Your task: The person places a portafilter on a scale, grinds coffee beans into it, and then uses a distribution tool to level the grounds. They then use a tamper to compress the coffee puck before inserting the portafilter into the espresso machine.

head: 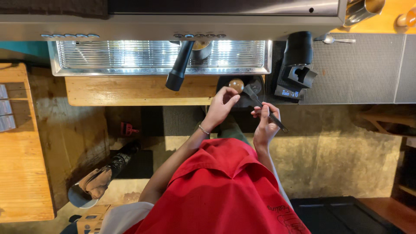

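So the right hand (265, 125) has its fingers pinched around a slim dark tool (263, 106), gripping it about mid-handle. The tool's long axis runs diagonally: flat wider head pointing far-left toward the round black mat (256, 83) on the wooden counter (130, 91), handle end sticking out near-right past the fingers. The left hand (220, 107) is half-curled and loose with nothing in it, fingertips just beside the brown knob of a tamper (236, 85). A black portafilter handle (179, 67) angles down from the machine. Right of the mat sits a small scale with a blue display (289, 92). Cardboard boxes (90, 219) sit near-left on the floor.
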